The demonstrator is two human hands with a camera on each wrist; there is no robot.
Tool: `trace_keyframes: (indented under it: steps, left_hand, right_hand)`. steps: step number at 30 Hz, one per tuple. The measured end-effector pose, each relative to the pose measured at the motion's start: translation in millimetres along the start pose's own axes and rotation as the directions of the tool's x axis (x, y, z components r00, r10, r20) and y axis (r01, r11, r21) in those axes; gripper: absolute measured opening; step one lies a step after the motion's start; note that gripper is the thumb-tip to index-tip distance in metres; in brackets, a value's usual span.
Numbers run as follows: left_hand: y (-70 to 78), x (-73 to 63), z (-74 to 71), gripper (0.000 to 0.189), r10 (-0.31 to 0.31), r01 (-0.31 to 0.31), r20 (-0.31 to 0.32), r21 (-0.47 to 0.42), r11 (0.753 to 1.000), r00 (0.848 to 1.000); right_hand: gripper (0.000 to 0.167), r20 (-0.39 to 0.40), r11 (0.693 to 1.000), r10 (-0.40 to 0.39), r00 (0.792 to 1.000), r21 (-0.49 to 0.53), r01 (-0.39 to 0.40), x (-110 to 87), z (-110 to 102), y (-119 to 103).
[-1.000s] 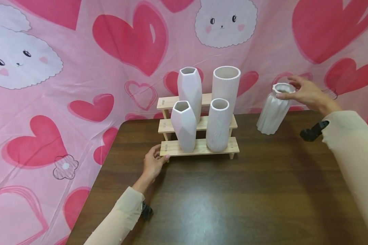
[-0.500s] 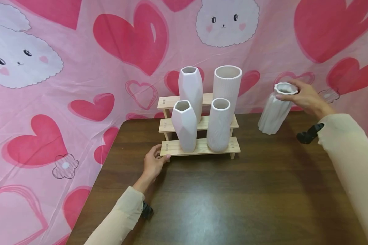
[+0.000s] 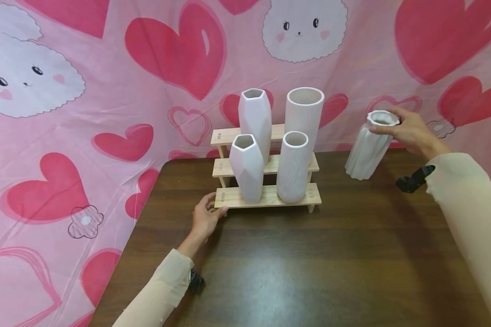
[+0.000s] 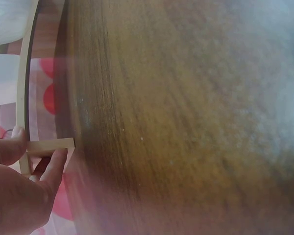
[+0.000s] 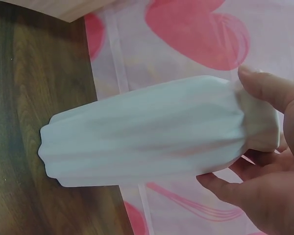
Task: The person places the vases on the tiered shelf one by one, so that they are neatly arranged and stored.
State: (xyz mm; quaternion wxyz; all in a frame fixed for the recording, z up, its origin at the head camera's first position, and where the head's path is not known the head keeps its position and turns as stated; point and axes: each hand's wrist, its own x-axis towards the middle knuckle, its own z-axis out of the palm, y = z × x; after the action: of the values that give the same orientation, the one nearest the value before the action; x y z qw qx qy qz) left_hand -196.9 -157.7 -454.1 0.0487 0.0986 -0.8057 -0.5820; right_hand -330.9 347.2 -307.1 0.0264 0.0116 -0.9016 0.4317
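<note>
A white ribbed vase with a scalloped mouth stands on the table at the right, its neck gripped by my right hand. In the right wrist view the thumb and fingers lie on either side of the vase neck, and the base meets the tabletop. My left hand holds the lower left end of a three-step wooden stand. The left wrist view has the thumb on the stand's board and the fingers against a short leg.
Two faceted white vases and two round ones stand on the stand. Behind the brown wooden table hangs a pink heart-print cloth.
My right wrist and sleeve have shifted slightly as the hand settled around the vase neck. The left hand, the stand and its vases look unchanged.
</note>
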Motion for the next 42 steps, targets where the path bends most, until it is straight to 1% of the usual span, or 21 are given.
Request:
trace_keyframes:
  steps: [3,8,11,14,16,19,23,27,31,37,40,42]
  left_hand:
    - [-0.7,0.4,0.7,0.056,-0.003,0.003,0.003,-0.014,1.0,1.0]
    - [-1.3,0.9,0.5,0.055,-0.006,0.006,-0.002,-0.017,1.0,1.0]
    - [-0.7,1.3,-0.1,0.054,-0.011,0.011,-0.002,-0.006,1.0,1.0]
    - [-0.9,2.2,-0.5,0.055,-0.01,0.01,-0.003,-0.001,1.0,1.0]
    - [-1.1,3.3,-0.8,0.055,-0.009,0.009,-0.005,0.002,1.0,1.0]
    - [-0.7,4.4,-1.5,0.056,-0.009,0.009,-0.007,0.012,1.0,1.0]
    - [-1.2,5.0,-1.6,0.056,-0.012,0.012,-0.003,0.015,1.0,1.0]
    - [-2.4,4.6,-1.0,0.056,-0.011,0.011,0.002,0.02,1.0,1.0]
    - [-2.5,4.9,-1.4,0.056,-0.008,0.008,0.006,0.03,1.0,1.0]
    - [-2.3,5.5,-1.1,0.056,-0.01,0.01,0.005,0.011,1.0,1.0]
    - [-2.2,5.8,-1.1,0.055,-0.011,0.011,0.0,0.013,1.0,1.0]
    - [-2.3,5.8,-1.0,0.056,-0.013,0.013,0.003,0.017,1.0,1.0]
  right_hand:
    - [0.079,-0.021,1.0,0.01,1.0,0.025,-0.009,-0.9,0,0]
    - [0.076,-0.056,0.997,0.02,0.998,0.076,-0.016,-2.4,0,1]
    - [0.076,-0.054,0.996,0.014,0.998,0.088,-0.009,-3.0,-2,-2]
    - [0.076,-0.043,0.99,0.004,0.999,0.138,0.002,-2.1,-5,-8]
    - [0.077,-0.033,0.984,0.011,0.999,0.18,-0.004,-1.6,-9,-14]
    - [0.079,-0.013,0.977,0.038,0.999,0.212,-0.034,-2.1,-16,-23]
    - [0.08,0.024,0.976,0.061,0.998,0.207,-0.065,-4.8,-21,-32]
    - [0.078,0.031,0.974,0.059,0.998,0.216,-0.064,-6.9,-21,-42]
    - [0.075,0.022,0.979,0.048,0.999,0.197,-0.052,-8.7,-25,-54]
    - [0.084,0.007,0.989,0.06,0.998,0.136,-0.06,-12.1,-39,-76]
    - [0.082,-0.008,0.99,0.056,0.998,0.131,-0.054,-11.6,-43,-86]
    - [0.081,-0.008,0.987,0.052,0.999,0.15,-0.05,-10.6,-45,-91]
